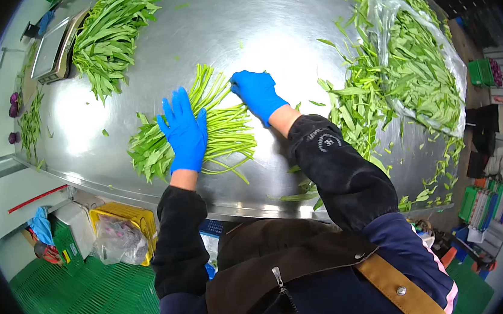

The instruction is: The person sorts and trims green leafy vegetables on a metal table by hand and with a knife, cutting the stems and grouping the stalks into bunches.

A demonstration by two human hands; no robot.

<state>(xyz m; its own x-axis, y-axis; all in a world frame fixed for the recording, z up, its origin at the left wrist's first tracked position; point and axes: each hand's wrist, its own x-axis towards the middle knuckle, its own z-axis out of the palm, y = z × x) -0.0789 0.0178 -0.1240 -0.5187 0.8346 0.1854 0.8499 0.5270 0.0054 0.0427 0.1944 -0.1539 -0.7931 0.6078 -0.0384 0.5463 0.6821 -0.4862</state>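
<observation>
Glossy smooth metal tabletop [214,21], smooth rubber-like blue gloves [185,133], sleek green stems [228,130], crinkled shiny clear plastic bag [456,70], matt black cloth sleeves [347,175], rigid yellow plastic crate [126,211]

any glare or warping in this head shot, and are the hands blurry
Head view: white glare on the metal table, near the right hand and just below the scale in the frame; head view: strong wide-angle bending, with black rounded borders; head view: right hand and left hand both look fairly sharp.

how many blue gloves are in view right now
2: one on the left hand, resting over the greens; one on the right hand, by the stem ends. No others show.
</observation>
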